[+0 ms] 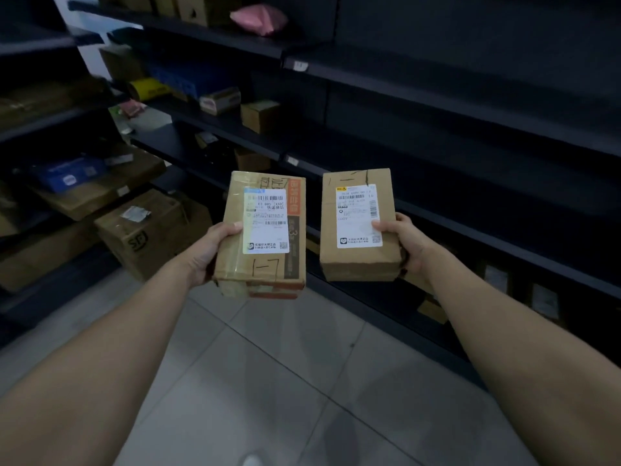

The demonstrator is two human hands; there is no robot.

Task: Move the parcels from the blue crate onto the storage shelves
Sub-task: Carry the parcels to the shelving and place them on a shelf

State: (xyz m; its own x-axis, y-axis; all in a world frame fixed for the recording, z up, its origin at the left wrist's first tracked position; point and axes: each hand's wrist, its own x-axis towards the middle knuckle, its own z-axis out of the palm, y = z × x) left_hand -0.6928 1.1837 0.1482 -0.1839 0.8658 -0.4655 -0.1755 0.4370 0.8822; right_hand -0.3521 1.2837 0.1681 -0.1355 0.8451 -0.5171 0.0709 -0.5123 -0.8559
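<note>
I hold two cardboard parcels out in front of me over the tiled floor. My left hand (210, 252) grips the left parcel (265, 274), a taped box with an orange stripe and a white shipping label, thumb on its top face. My right hand (405, 245) grips the right parcel (353, 260), a plain brown box with a white label, thumb on the label's edge. Both sit level, labels facing up. Dark storage shelves (470, 105) stand just beyond them. The blue crate is not in view.
Shelves to the left carry several cardboard boxes (144, 237), a blue packet (67, 176), a yellow roll (148, 89) and a pink bag (258, 18). The shelf boards (487, 183) straight ahead and right look bare. Grey floor tiles (285, 381) lie below.
</note>
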